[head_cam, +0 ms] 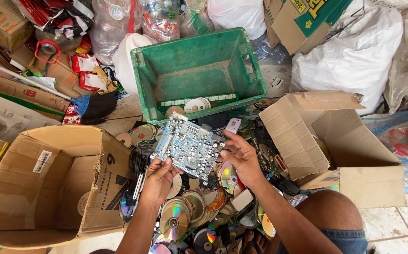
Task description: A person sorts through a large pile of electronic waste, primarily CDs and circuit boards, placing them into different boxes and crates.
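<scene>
A blue-grey circuit board [188, 146] is held up flat between both hands above a heap of shiny discs [180, 216]. My left hand [159, 176] grips the board's lower left corner from below. My right hand [239, 155] holds its right edge, fingers curled over the side. The discs lie scattered on the floor under the board and between my knees. A small white device [233, 125] lies just beyond my right hand's fingertips.
A green plastic crate [199, 70] stands ahead, holding a few discs and a long strip. A large open cardboard box [48, 178] lies at the left, another open box [331, 141] at the right. White sacks [354, 56], cartons and a small broom [93, 106] crowd the back.
</scene>
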